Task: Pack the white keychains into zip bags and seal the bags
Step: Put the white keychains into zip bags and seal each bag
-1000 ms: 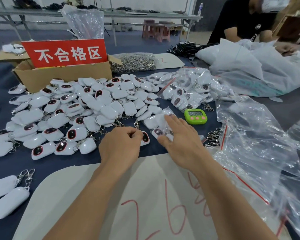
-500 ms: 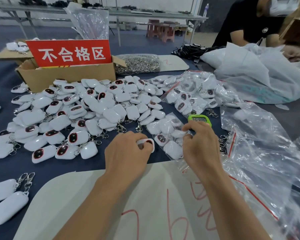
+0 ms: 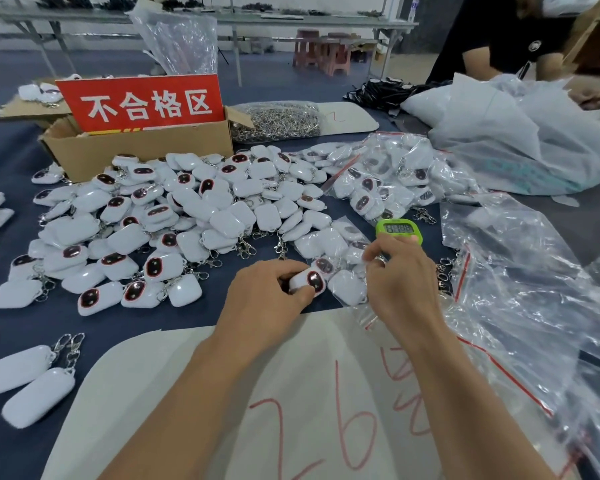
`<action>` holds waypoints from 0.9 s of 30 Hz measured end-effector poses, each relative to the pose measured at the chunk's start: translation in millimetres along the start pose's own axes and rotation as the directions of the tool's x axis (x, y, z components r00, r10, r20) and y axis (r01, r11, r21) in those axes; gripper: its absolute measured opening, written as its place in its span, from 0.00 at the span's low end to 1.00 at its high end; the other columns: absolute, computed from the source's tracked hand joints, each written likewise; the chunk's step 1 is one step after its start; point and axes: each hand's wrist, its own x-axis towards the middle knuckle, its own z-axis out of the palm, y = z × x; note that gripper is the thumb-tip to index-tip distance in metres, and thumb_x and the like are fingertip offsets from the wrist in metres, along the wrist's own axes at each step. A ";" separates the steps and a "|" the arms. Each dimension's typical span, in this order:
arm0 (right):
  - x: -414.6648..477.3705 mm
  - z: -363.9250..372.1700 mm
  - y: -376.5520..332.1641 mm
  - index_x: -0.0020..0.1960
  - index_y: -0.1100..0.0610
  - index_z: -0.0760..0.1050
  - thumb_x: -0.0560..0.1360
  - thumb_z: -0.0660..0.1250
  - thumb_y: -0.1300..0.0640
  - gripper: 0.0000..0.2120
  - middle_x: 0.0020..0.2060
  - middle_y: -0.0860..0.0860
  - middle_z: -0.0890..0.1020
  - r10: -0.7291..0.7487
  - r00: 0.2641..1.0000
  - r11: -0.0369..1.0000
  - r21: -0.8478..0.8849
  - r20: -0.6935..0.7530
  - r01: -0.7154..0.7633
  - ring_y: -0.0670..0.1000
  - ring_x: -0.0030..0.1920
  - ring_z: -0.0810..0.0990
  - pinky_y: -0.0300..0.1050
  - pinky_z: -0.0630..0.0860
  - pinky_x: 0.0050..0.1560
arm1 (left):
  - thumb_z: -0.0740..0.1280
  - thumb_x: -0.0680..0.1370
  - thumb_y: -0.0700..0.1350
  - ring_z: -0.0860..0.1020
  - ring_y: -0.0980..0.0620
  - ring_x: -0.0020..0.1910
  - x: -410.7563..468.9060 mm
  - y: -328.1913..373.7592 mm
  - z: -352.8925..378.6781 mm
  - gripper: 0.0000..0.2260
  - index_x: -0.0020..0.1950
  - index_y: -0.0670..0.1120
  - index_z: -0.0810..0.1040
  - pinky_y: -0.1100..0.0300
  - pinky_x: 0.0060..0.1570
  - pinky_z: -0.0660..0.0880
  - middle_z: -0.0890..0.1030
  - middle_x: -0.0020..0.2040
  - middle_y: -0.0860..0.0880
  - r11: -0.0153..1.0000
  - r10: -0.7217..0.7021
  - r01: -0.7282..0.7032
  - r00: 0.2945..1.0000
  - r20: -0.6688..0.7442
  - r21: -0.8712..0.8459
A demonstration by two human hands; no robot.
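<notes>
Your left hand (image 3: 267,293) is clamped on one white keychain (image 3: 309,280) at frame centre, right hand (image 3: 403,283) pinching the part-filled zip bag (image 3: 330,244) just beside it on the counter (image 3: 21,327); if that pinch slackens, the mouth closes and the keychain likely jams at the lip.

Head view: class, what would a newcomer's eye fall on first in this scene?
Probably the red sign with white characters, standing in the cardboard box at far left. Next, the heap of white keychains spread across the middle. Nearest, the left hand holds one keychain beside the zip bag that the right hand pinches.
</notes>
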 end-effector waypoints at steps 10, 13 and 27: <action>1.6 1.0 6.0 0.50 0.51 0.84 0.75 0.61 0.66 0.16 0.54 0.49 0.82 0.012 0.997 0.994 0.110 -0.082 -0.003 0.53 0.51 0.78 0.46 0.71 0.50 | 0.68 0.70 0.52 0.75 0.62 0.37 0.4 5.0 1.6 0.05 0.43 0.59 0.82 0.62 0.35 0.65 0.77 0.31 0.65 0.998 -0.052 0.052 0.998 0.025 0.025; 2.9 -1.3 5.0 0.54 0.48 0.85 0.74 0.59 0.66 0.22 0.47 0.51 0.85 0.050 0.989 0.985 0.171 -0.136 -0.026 0.54 0.45 0.82 0.42 0.77 0.49 | 0.71 0.72 0.48 0.77 0.58 0.37 -1.5 5.8 0.9 0.06 0.44 0.59 0.82 0.59 0.38 0.71 0.79 0.33 0.61 0.996 -0.086 0.084 0.994 -0.063 -0.023; -3.6 -15.2 9.9 0.29 0.45 0.70 0.65 0.59 0.73 0.22 0.48 0.53 0.85 0.049 0.930 0.978 0.204 -0.364 0.028 0.40 0.45 0.75 0.23 0.64 0.45 | 0.72 0.75 0.33 0.83 0.55 0.43 6.5 11.5 -6.9 0.15 0.50 0.53 0.87 0.57 0.48 0.80 0.88 0.44 0.53 0.723 -0.289 0.272 0.954 0.080 -0.635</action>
